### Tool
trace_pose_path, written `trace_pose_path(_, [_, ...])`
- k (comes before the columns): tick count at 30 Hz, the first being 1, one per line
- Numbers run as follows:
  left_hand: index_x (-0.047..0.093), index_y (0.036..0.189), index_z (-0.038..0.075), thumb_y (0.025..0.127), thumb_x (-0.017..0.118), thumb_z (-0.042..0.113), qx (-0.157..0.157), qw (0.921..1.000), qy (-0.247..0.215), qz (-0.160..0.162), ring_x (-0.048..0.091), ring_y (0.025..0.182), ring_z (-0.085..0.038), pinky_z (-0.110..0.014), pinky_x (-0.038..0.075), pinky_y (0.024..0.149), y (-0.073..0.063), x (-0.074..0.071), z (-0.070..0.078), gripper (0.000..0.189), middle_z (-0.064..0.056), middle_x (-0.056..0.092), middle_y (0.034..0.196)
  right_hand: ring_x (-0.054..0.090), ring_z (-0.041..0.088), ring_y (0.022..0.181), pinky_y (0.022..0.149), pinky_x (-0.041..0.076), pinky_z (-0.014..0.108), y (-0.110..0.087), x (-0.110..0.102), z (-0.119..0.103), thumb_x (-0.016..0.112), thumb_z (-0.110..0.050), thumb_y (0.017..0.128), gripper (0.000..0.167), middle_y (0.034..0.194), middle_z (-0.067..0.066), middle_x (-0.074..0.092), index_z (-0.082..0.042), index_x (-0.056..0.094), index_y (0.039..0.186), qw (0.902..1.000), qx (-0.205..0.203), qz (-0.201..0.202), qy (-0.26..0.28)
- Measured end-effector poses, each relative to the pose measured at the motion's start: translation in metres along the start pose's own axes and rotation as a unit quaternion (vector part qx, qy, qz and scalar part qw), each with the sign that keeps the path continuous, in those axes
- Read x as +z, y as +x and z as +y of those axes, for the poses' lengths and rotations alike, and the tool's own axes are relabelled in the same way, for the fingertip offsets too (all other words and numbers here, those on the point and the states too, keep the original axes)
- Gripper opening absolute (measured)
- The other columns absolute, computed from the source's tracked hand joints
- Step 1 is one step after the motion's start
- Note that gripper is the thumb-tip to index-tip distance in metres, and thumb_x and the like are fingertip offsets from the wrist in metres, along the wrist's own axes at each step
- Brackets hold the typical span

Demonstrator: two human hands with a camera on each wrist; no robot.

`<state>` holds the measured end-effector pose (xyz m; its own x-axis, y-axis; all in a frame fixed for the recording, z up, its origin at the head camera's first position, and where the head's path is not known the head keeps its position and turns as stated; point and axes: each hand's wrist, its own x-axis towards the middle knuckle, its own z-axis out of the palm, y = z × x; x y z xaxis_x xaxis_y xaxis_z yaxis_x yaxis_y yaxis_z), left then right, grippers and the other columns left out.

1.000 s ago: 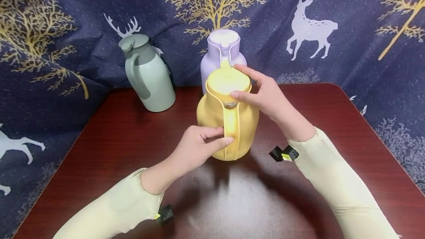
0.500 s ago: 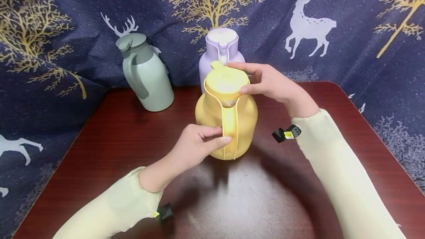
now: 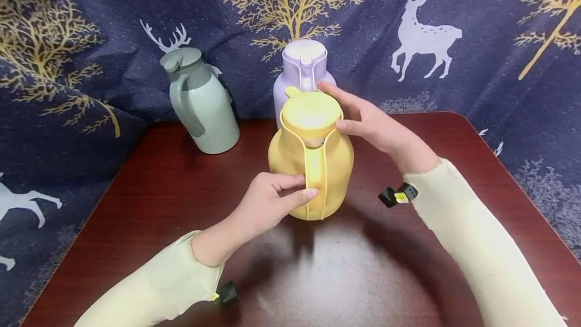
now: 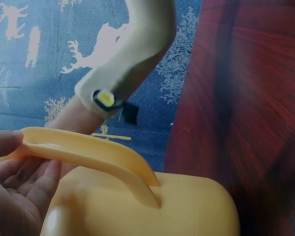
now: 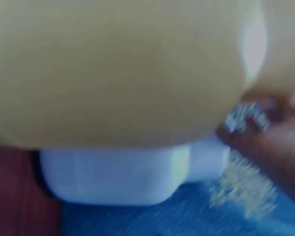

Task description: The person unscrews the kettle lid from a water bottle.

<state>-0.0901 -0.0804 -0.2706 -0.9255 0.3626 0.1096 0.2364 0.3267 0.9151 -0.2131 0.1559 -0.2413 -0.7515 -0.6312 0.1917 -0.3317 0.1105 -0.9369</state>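
Yellow jug (image 3: pixel 338 175) is upright mid-frame, long axis vertical, handle (image 3: pixel 315 168) facing the cam. L hand (image 3: pixel 268 196) comes from lower left, pinching the handle btw thumb & fingers. R hand (image 3: pixel 367 120) is half spread at the lid's (image 3: pixel 310 110) right edge, so nearest the lid; tbh can't tell if it's gripping. Lilac jug (image 3: pixel 287 85) is just behind, more table (image 3: pixel 190 185) room center-left & lower center.

In the head view, the yellow jug (image 3: pixel 338 173) hid the lower part of the lilac jug (image 3: pixel 290 77), while the handle (image 3: pixel 315 168) hid the ends of some fingers of the left hand (image 3: pixel 265 200). Both sleeves (image 3: pixel 465 246) ran off the bottom edge. The right-wrist view was blurred, cutting off the yellow jug above and the right hand (image 5: pixel 278 147) at the right.
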Motion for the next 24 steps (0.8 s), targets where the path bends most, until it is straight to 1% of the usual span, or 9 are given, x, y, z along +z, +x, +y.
trace_pose_path(1, [0.078, 0.113, 0.003, 0.091, 0.075, 0.012, 0.001, 1.0000, -0.001, -0.001, 0.071, 0.092, -0.007, -0.021, 0.059, 0.081, 0.000, 0.001, 0.000, 0.024, -0.013, 0.080, 0.104, 0.038, 0.027, 0.150, 0.111, 0.043, 0.018, -0.005, 0.005, -0.002, 0.075, -0.069, 0.078, 0.117, 0.173, 0.009, 0.021, -0.012, 0.021, 0.164, 0.9994, 0.011, 0.028, -0.019])
trace_pose_path(3, [0.078, 0.114, 0.003, 0.091, 0.075, 0.012, 0.002, 1.0000, 0.001, -0.001, 0.071, 0.093, -0.007, -0.021, 0.058, 0.082, 0.000, 0.001, 0.000, 0.024, -0.013, 0.080, 0.105, 0.044, 0.031, 0.146, 0.112, 0.047, 0.028, -0.012, 0.016, -0.009, 0.077, -0.068, 0.078, 0.114, 0.171, 0.007, 0.027, -0.015, 0.024, 0.164, 0.9941, 0.036, 0.079, -0.065])
trace_pose_path(5, [0.078, 0.114, 0.003, 0.092, 0.074, 0.012, 0.003, 1.0000, 0.002, -0.001, 0.072, 0.094, -0.008, -0.021, 0.058, 0.081, 0.000, 0.002, 0.000, 0.024, -0.013, 0.080, 0.105, 0.052, 0.033, 0.138, 0.113, 0.048, 0.039, -0.017, 0.027, -0.017, 0.079, -0.057, 0.083, 0.103, 0.169, 0.007, 0.031, -0.019, 0.026, 0.163, 0.9856, 0.065, 0.115, -0.105])
trace_pose_path(6, [0.078, 0.114, 0.003, 0.092, 0.074, 0.013, 0.003, 1.0000, 0.005, 0.000, 0.072, 0.094, -0.009, -0.021, 0.058, 0.082, -0.001, 0.002, 0.000, 0.025, -0.012, 0.080, 0.105, 0.052, 0.032, 0.139, 0.115, 0.046, 0.043, -0.018, 0.031, -0.020, 0.079, -0.048, 0.087, 0.098, 0.168, 0.009, 0.033, -0.019, 0.027, 0.163, 0.9818, 0.072, 0.128, -0.120])
trace_pose_path(8, [0.078, 0.115, 0.003, 0.092, 0.074, 0.013, 0.006, 0.9999, 0.012, 0.001, 0.073, 0.096, -0.010, -0.020, 0.058, 0.082, -0.001, 0.002, 0.000, 0.024, -0.012, 0.080, 0.105, 0.051, 0.030, 0.139, 0.118, 0.042, 0.047, -0.018, 0.037, -0.024, 0.077, -0.026, 0.090, 0.088, 0.167, 0.010, 0.034, -0.019, 0.028, 0.163, 0.9773, 0.079, 0.144, -0.134])
trace_pose_path(9, [0.078, 0.114, 0.003, 0.093, 0.074, 0.013, 0.009, 0.9998, 0.015, 0.001, 0.073, 0.095, -0.010, -0.021, 0.058, 0.082, 0.000, 0.002, 0.001, 0.024, -0.012, 0.080, 0.105, 0.051, 0.030, 0.138, 0.119, 0.042, 0.047, -0.018, 0.038, -0.024, 0.076, -0.020, 0.090, 0.086, 0.166, 0.010, 0.035, -0.018, 0.029, 0.163, 0.9759, 0.080, 0.148, -0.138])
trace_pose_path(13, [0.079, 0.112, 0.004, 0.092, 0.074, 0.012, 0.018, 0.9994, 0.030, 0.000, 0.071, 0.091, -0.008, -0.020, 0.057, 0.080, 0.000, -0.001, 0.002, 0.022, -0.011, 0.081, 0.102, 0.055, 0.028, 0.131, 0.111, 0.047, 0.045, -0.012, 0.037, -0.024, 0.076, -0.018, 0.088, 0.086, 0.163, 0.009, 0.040, -0.020, 0.031, 0.162, 0.9728, 0.089, 0.148, -0.154])
trace_pose_path(19, [0.081, 0.105, 0.003, 0.092, 0.074, 0.011, 0.036, 0.9984, 0.044, -0.003, 0.066, 0.083, -0.005, -0.020, 0.056, 0.076, 0.001, -0.003, 0.002, 0.017, -0.011, 0.081, 0.094, 0.059, 0.027, 0.121, 0.106, 0.049, 0.042, -0.002, 0.028, -0.022, 0.078, -0.020, 0.085, 0.089, 0.154, 0.014, 0.051, -0.023, 0.033, 0.161, 0.9766, 0.095, 0.120, -0.151])
trace_pose_path(24, [0.081, 0.105, 0.004, 0.092, 0.074, 0.013, 0.029, 0.9989, 0.036, -0.005, 0.066, 0.084, -0.004, -0.020, 0.056, 0.076, -0.001, -0.004, 0.003, 0.017, -0.010, 0.081, 0.094, 0.060, 0.019, 0.119, 0.101, 0.051, 0.027, 0.004, 0.017, -0.021, 0.076, -0.012, 0.087, 0.083, 0.149, 0.015, 0.056, -0.018, 0.037, 0.160, 0.9840, 0.079, 0.082, -0.137])
